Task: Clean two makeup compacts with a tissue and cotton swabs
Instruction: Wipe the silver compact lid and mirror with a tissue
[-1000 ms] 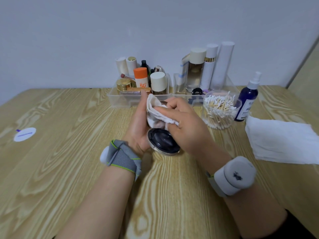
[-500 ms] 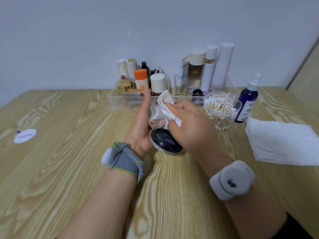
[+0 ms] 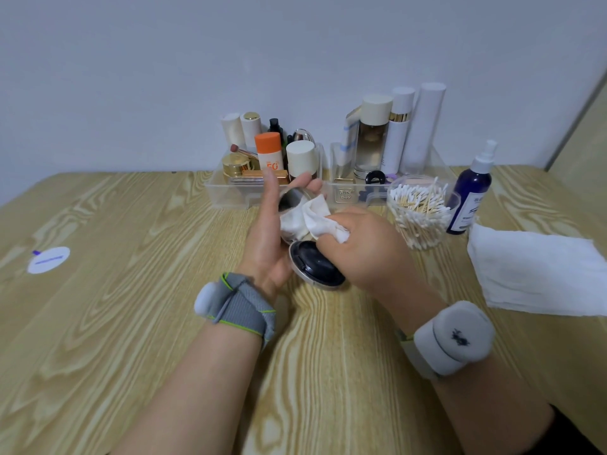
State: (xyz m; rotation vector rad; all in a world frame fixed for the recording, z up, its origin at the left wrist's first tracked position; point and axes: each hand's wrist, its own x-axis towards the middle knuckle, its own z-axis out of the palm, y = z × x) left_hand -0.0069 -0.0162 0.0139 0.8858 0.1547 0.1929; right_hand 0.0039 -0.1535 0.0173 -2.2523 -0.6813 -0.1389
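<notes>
Head view: open compact (image 3: 317,267) held above surface (image 3: 98,323), centre frame. Left hand (image 3: 271,238) cradles it w/ fingers curled round lid; right hand (image 3: 368,251) pinches crumpled tissue (image 3: 310,220), pressed into lid. Cotton swabs (image 3: 418,210) in jar just right; folded tissue (image 3: 538,270) far right.

Left hand (image 3: 267,234) cradles open compact (image 3: 312,257) above counter (image 3: 131,323), lid up against its fingers (image 3: 307,183). Right hand (image 3: 368,251) pinches crumpled tissue (image 3: 308,220), pressed into lid's inside. Swab jar (image 3: 420,213) just right of hands, spray bottle (image 3: 471,195) beside it, flat tissue (image 3: 538,274) at right. 2 clear trays (image 3: 230,192) of cosmetics behind.
</notes>
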